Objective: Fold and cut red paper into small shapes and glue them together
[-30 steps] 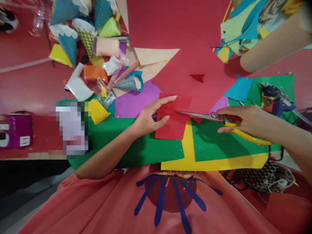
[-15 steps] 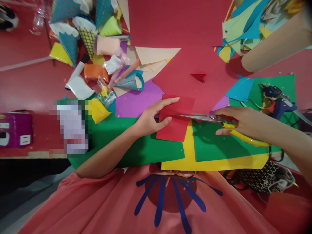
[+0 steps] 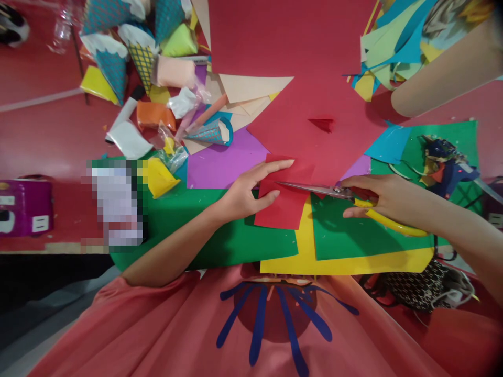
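Observation:
My left hand [image 3: 251, 191] grips a small red paper [image 3: 281, 212] at its left side, forefinger and thumb lying over it. In my right hand [image 3: 377, 196] are scissors [image 3: 318, 188] with yellow handles, their blades pointing left across the red paper, the tips close to my left fingers. Large red sheets [image 3: 286, 36] lie beyond, with a small folded red piece [image 3: 323, 123] on one. Beneath my hands are green sheets [image 3: 353, 235] and a yellow sheet [image 3: 341, 266].
Paper cones [image 3: 110, 60], clay packets [image 3: 155, 115] and a marker [image 3: 126, 110] crowd the upper left. A blurred-out flat object [image 3: 118, 204] lies left. At right are a cardboard tube [image 3: 444, 68], paper scraps [image 3: 406, 42] and a dark blue object [image 3: 451, 167].
The scissors and my right hand have shifted slightly left over the red paper. My left hand and the paper have moved slightly right.

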Tool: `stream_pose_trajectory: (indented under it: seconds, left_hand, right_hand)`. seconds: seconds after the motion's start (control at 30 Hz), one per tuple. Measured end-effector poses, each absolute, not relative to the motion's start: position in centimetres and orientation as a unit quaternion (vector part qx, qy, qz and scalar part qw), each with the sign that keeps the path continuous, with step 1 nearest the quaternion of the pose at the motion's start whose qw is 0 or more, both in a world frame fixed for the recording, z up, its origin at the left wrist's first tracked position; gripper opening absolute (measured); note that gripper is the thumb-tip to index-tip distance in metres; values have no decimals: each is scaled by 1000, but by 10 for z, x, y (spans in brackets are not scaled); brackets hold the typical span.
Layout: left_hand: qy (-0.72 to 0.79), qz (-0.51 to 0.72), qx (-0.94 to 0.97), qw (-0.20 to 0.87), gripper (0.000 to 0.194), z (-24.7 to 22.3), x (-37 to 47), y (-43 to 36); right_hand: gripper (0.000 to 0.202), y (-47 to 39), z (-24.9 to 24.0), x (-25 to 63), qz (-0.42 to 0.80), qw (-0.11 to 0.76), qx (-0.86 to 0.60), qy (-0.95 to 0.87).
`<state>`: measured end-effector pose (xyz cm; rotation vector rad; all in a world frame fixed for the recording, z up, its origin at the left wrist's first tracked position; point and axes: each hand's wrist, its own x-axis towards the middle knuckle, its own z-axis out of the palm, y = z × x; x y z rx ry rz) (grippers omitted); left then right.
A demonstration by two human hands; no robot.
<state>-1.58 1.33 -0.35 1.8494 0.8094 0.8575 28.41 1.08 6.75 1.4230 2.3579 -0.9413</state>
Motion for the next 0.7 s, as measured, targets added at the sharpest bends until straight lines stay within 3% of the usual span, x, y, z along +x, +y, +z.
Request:
stream_pose_trajectory:
  seconds: [0.7]
  left_hand:
    - [334,339,750,460,51,-4,-15,14]
  right_hand:
    - [72,7,67,282,-338,130,490,793]
